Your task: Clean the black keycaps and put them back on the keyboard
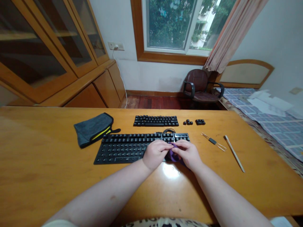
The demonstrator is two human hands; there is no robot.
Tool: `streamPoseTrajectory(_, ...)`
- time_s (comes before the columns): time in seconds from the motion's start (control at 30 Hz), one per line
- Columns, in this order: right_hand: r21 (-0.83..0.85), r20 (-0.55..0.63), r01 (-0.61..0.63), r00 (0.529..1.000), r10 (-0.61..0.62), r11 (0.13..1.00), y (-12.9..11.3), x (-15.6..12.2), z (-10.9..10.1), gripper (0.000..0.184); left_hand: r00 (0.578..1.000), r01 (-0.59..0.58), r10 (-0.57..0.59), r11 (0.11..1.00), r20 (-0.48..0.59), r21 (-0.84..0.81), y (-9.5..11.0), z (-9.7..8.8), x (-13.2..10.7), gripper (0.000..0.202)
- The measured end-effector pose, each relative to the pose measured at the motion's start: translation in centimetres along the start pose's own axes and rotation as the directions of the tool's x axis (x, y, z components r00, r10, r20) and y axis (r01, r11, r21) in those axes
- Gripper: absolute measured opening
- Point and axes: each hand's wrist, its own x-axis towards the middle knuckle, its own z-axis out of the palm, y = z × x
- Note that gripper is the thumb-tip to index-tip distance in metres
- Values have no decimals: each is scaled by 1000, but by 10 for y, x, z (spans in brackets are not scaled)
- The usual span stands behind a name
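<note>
Over the right part of a black keyboard (123, 149), my two hands meet. Between them is a soft purple piece (174, 156), bent into a loop; fingers hide much of it, so I cannot tell if it is cloth or gel. My left hand (156, 154) is closed, pinching its left edge. My right hand (188, 154) pinches it from the other side, thumb and fingers together. Much of the keyboard shows bare switches without keycaps, while keycaps remain along its top row. Its right end is hidden under my hands.
Behind the keyboard lie a block of removed keycaps (156, 121) and two small groups of keycaps (188, 122), (200, 122). At left is a folded grey cloth (92, 130). A wire keycap puller (213, 141) and a slim pale brush (234, 154) lie right on the wooden table (47, 176).
</note>
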Motion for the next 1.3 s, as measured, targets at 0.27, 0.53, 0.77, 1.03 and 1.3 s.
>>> streamPoseTrajectory(0.27,45,14,-36,999,36,998,-6,0,2,25,983,183,-183,983,-9,22,3,2,1,20)
streamPoseTrajectory(0.53,53,-37,-71,997,73,996,-1,-2,5,20,993,117,-117,992,12,52,7,-1,1,16)
streamPoseTrajectory(0.77,-80,-60,26,998,-30,996,-5,-1,2,37,993,114,-114,993,19,0,6,3,1,17)
streamPoseTrajectory(1.03,-66,-53,7,999,-11,998,-6,0,0,31,994,105,-106,993,-20,-46,10,4,3,15)
streamPoseTrajectory(1.3,150,-335,152,938,-94,977,4,8,-22,10,963,258,-270,926,-5,-274,0,6,7,21)
